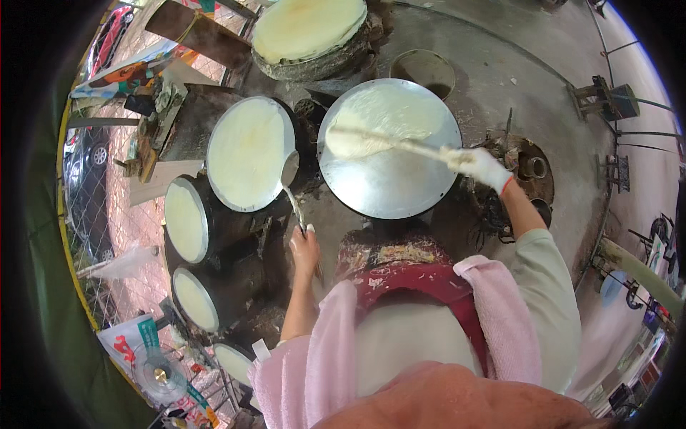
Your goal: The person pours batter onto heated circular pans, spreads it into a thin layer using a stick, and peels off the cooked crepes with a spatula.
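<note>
My right hand (477, 165), in a white glove, grips a batter-coated wooden spreader (388, 140) laid across a round metal griddle (388, 187). Pale wet batter (391, 110) covers the far part of that griddle; bare shiny metal shows on the near part. In my bare left hand (305, 251) is the handle of a metal ladle (290, 169), smeared with batter. Its bowl is over the right rim of a second griddle (291, 137), which carries a thin round sheet of batter (247, 153).
Several smaller griddles with pale sheets, such as one griddle (185, 220), curve along my left. A stack of flatbreads (308, 32) stands at the back beside a bucket (429, 67). A round stand (544, 185) with vessels is at right. A wire fence (120, 214) and a fan (159, 374) lie left.
</note>
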The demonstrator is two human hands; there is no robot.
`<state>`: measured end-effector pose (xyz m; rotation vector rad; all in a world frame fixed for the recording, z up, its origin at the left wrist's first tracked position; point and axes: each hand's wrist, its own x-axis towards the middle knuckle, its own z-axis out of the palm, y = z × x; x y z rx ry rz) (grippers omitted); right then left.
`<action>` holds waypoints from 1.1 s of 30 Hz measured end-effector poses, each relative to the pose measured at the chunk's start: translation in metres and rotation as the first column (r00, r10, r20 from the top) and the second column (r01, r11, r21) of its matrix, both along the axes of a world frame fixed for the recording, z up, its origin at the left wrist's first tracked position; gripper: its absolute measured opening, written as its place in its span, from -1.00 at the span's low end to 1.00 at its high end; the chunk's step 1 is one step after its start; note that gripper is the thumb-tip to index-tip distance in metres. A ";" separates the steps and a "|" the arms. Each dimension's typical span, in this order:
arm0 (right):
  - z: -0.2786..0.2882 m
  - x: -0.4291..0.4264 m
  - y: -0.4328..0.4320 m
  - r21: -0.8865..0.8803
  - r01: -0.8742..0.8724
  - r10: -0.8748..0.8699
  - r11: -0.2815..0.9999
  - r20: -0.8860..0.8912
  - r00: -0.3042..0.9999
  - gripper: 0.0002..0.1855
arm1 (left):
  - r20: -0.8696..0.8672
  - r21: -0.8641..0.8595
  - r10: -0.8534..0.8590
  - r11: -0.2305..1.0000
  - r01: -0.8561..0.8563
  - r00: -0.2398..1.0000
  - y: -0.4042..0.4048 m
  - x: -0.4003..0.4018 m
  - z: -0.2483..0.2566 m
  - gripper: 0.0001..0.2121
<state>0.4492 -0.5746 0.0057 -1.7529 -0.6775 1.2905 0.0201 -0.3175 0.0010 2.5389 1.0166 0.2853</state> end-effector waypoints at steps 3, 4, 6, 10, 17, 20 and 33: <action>-0.039 0.035 -0.001 0.019 0.091 -0.093 0.996 0.113 0.989 -0.62 | 0.099 0.005 -0.002 1.000 0.002 0.995 0.005 0.042 0.009 -0.79; -0.030 0.029 0.007 0.001 0.011 -0.011 1.000 0.053 0.999 -0.62 | 0.059 -0.170 0.135 0.978 -0.123 0.989 0.004 0.058 0.021 -0.79; 0.028 -0.002 0.037 -0.212 -0.080 0.031 0.974 -0.224 0.974 -0.62 | 0.002 -0.241 0.252 0.939 -0.244 0.968 0.008 0.069 0.022 -0.77; 0.026 0.005 0.014 -0.047 -0.254 0.250 0.966 -0.073 0.965 -0.60 | -0.054 -0.241 0.167 0.955 -0.175 0.985 0.015 0.082 0.011 -0.76; 0.012 0.015 0.028 -0.183 -0.175 0.154 0.968 -0.123 0.980 -0.54 | -0.272 0.040 -0.040 0.998 0.053 0.961 0.007 0.078 0.004 -0.79; 0.017 -0.001 0.021 -0.300 -0.278 0.241 0.913 -0.154 0.958 -0.60 | -0.340 0.030 -0.119 0.990 0.137 0.933 -0.003 0.049 0.016 -0.82; 0.010 -0.256 0.023 -0.147 0.589 -0.534 0.795 -0.632 0.562 -0.80 | 0.238 -0.369 -0.215 0.882 0.293 0.947 0.005 0.028 0.073 -0.88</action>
